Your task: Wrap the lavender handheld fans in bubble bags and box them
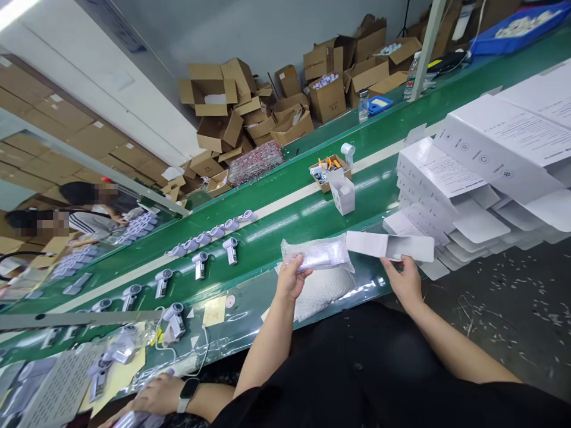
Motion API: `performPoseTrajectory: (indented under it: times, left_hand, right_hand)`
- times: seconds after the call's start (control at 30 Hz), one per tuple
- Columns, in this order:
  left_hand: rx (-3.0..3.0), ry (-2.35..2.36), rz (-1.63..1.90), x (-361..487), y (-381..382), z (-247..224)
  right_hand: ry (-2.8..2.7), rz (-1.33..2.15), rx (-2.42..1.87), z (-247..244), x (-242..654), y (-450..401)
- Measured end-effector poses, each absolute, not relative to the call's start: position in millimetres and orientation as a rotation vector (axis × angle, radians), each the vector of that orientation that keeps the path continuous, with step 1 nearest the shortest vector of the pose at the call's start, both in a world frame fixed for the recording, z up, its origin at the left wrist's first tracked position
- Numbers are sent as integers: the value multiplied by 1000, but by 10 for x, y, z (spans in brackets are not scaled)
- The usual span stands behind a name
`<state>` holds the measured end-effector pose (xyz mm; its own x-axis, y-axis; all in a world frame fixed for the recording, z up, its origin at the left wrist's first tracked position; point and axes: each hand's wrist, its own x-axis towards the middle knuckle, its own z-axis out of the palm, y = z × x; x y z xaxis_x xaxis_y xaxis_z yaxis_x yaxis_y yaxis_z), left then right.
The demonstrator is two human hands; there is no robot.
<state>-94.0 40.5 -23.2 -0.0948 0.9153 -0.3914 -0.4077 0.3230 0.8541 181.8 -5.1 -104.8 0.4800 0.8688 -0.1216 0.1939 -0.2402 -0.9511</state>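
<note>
My left hand (292, 278) is closed on a bubble-wrapped package (323, 254), and something pale purple shows through the wrap. My right hand (407, 284) grips an open white box (368, 244) from below. The box lies tilted on its side, with its open end towards the package. Package and box almost meet, and I cannot tell whether they touch. Beneath the package a sheet of bubble wrap (323, 294) rests on the bench edge. To the right of my right hand, flat-sided white boxes (439, 169) are stacked with their flaps out.
Pale purple handheld fans (200, 264) stand along the green conveyor (267, 238). A co-worker's hand (160, 393) with a watch holds a fan at lower left. A small carton (343, 191) stands ahead. Cardboard boxes (328, 95) pile up behind; other people work at far left.
</note>
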Motion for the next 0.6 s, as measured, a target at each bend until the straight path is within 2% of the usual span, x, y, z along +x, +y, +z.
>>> performPoseTrajectory:
  times: [0.1,0.23,0.37,0.47,0.6]
  left_hand:
    - [602,1144,1222,-943,409,-157]
    - [724,1071,1190,-671,522,-96]
    - [885,1108,1180,-437,745,-116]
    - [1097,1362,1210,-390,823,-101]
    - [1913,1618,885,-172,761,9]
  right_hand:
    - [-1471,444,-1744,-987,1814,105]
    - [-1932,482,-1508,-928,1824,481]
    - [-1995,568,-1395,-1011,1841,637]
    - [-1931,549,-1339,-1114,1857,648]
    - [-1954,585,-1226,-1137,1853,681]
